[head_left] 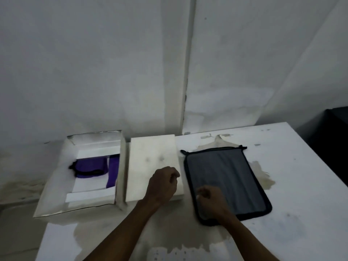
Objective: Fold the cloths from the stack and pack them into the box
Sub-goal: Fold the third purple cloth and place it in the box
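A grey cloth with a black border lies flat on the white table at the right. My right hand rests on its near left part, fingers curled; whether it pinches the fabric I cannot tell. My left hand hovers with fingers curled over the near right corner of a white box lid, holding nothing. The open white box stands at the left. Inside lie two folded purple cloths: a wide one with a black edge and a narrow one.
A white wall rises just behind the table. A dark cabinet stands past the table's right edge. Brownish stains mark the tabletop around the grey cloth and near the front edge.
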A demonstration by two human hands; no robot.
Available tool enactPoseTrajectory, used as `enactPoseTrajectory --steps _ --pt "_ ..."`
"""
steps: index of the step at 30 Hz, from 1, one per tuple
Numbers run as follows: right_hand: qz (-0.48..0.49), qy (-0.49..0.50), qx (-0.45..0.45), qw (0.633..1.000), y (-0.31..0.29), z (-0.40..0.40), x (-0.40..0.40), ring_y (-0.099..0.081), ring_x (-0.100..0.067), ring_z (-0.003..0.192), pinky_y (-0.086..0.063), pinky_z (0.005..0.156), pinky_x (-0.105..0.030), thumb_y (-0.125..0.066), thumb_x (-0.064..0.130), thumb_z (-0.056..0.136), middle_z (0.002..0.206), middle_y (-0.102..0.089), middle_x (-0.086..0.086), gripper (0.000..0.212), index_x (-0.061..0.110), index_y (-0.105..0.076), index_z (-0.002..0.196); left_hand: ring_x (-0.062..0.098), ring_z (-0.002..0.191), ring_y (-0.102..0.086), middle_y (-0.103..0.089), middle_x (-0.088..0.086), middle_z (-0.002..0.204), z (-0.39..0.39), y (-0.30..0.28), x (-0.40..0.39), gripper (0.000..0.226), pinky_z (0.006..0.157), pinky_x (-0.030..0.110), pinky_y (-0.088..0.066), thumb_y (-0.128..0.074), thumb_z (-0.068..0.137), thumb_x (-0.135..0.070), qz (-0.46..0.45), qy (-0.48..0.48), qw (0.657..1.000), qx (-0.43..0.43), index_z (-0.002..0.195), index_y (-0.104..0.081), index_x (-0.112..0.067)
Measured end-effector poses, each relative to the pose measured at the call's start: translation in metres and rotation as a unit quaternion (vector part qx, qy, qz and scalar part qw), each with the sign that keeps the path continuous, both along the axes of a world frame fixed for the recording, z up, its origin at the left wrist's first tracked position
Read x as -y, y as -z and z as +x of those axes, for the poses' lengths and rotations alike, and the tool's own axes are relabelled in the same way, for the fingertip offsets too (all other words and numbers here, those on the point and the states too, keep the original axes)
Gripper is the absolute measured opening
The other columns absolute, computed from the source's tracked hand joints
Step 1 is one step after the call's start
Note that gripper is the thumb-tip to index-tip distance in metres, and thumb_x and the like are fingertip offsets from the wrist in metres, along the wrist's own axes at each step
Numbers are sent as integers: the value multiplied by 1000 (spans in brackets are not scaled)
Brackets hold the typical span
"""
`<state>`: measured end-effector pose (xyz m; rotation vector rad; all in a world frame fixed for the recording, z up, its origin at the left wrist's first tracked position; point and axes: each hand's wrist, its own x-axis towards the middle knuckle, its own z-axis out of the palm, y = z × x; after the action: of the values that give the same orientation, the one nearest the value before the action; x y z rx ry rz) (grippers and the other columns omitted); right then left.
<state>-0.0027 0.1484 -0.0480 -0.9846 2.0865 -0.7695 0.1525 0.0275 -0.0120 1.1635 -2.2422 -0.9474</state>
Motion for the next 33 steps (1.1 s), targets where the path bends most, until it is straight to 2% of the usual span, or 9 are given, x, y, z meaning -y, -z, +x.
enactPoseTrajectory --steps 4,7,14,18,25,27,29,32,33 --pt "14 19 -11 1000 2 -48 -19 -65 -13 77 -53 69 -24 -70 10 78 77 -67 1 15 13 -71 93 16 81 -65 -71 -5 93 -35 12 -16 19 74 37 -53 -53 82 -13 20 31 998 55 91 -67 -21" --pt "23 30 -15 999 3 -81 -29 -62 -12 76 -46 63 -16 -69 12 79 78 -66 -1 15 12 -70 94 17 80 -66 -71 -4 93 -59 16 -25 19 73 37 -54 -50 81 -21 36 38 996 76 92 -65 -23" --pt "23 18 -21 999 10 -149 -30 -63 -13 80 -46 72 -21 -71 11 76 80 -66 -1 14 14 -71 89 20 78 -64 -68 7 86 -105 40 -20 14 73 39 -56 -51 83 -15 103 39 987 116 87 -63 -8" --pt "37 -2 -41 998 16 -190 -20 -59 -8 79 -38 59 0 -68 11 79 83 -64 2 16 12 -71 95 17 82 -62 -66 4 88 -128 49 -13 7 71 25 -50 -56 84 -12 155 38 975 156 86 -62 -15" --pt "56 -44 -98 993 23 -237 17 -58 -18 90 -48 81 -29 -63 13 82 90 -55 1 16 11 -65 97 26 93 -64 -69 11 101 -160 63 19 19 81 32 -53 -53 83 -10 133 18 969 209 97 -67 -8" --pt "74 -73 -113 988 23 -248 32 -57 -19 88 -48 78 -32 -61 14 83 86 -51 3 6 19 -59 81 28 94 -64 -67 13 105 -171 67 33 21 82 33 -53 -54 83 -11 116 5 968 223 99 -67 -9" --pt "82 -95 -126 984 26 -257 45 -55 -20 84 -46 72 -31 -57 13 84 78 -50 2 26 25 -44 65 29 94 -62 -64 15 107 -178 71 44 21 80 36 -53 -53 82 -8 91 5 969 228 97 -67 -7" --pt "72 -119 -159 977 34 -272 67 -58 -26 93 -50 75 -35 -53 12 84 97 -60 -10 6 10 -58 82 30 103 -55 -59 12 110 -189 80 61 20 82 41 -51 -51 83 -5 42 12 971 236 97 -65 -4" --pt "74 -128 -171 974 38 -277 75 -56 -28 98 -51 78 -38 -52 13 85 106 -57 -12 13 8 -60 93 30 107 -52 -58 11 113 -192 83 67 21 84 42 -50 -51 84 -6 31 12 969 246 101 -63 -5"
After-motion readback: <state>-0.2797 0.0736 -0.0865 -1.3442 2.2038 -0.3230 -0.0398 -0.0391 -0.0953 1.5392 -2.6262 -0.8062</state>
